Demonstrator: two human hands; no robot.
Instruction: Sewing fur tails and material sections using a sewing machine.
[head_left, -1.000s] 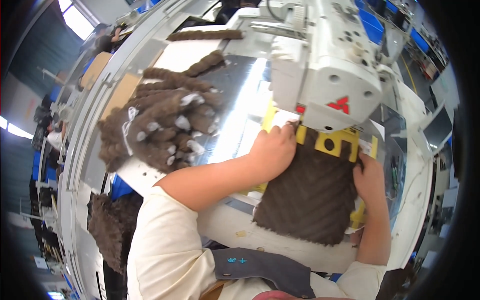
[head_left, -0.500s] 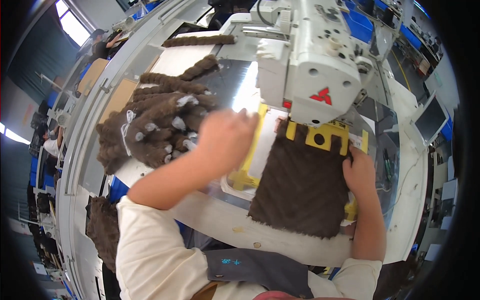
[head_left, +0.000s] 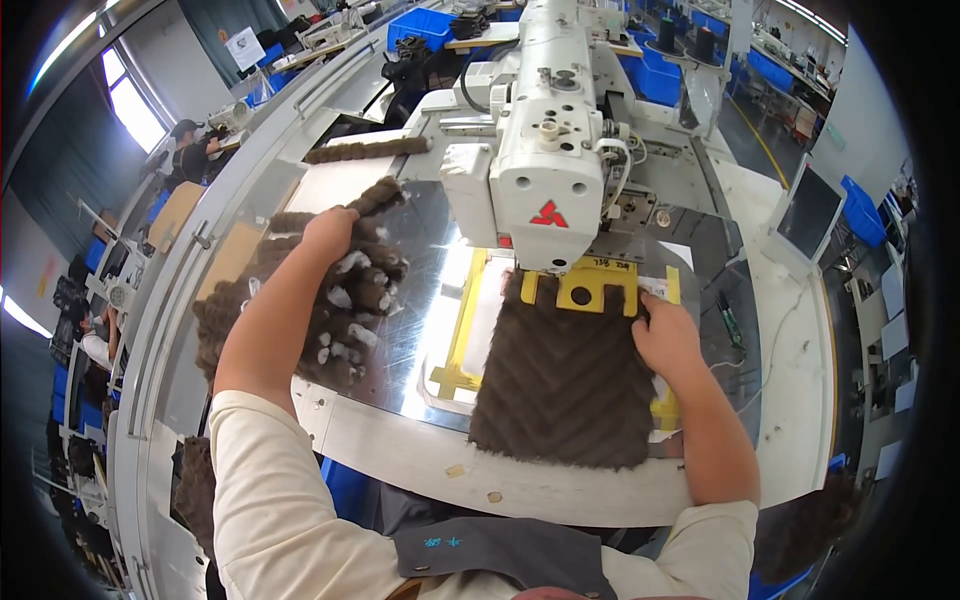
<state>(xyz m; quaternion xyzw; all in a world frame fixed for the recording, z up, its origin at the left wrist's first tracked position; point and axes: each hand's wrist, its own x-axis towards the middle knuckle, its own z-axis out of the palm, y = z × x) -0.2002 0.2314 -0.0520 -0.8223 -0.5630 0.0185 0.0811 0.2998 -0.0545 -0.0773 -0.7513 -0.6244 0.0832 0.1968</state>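
Observation:
My left hand (head_left: 330, 234) reaches over a pile of brown fur rolls (head_left: 372, 275). Its fingers are curled round one roll near the top of the pile. Several rolls have whitish ends. On the right, my right hand (head_left: 667, 338) grips the upper right edge of a flat brown fur panel (head_left: 563, 390) with chevron ridges, thumb and finger closed there. A yellow notched plate (head_left: 607, 288) with a round hole lies over the panel's top edge. Right behind it stands the white head (head_left: 550, 190) of a sewing machine, hiding whatever is beneath.
Yellow tape (head_left: 455, 378) frames a pale opening in the shiny metal plate (head_left: 408, 340). One fur roll (head_left: 368, 150) lies apart at the back left. A screen (head_left: 812, 210) stands at the right. A green-handled tool (head_left: 730, 322) lies on the plate. Another person (head_left: 188, 155) sits far left.
My left hand has moved left, from beside the machine head to the pile of fur rolls. My right hand stays at the panel's edge. The whole view has shifted.

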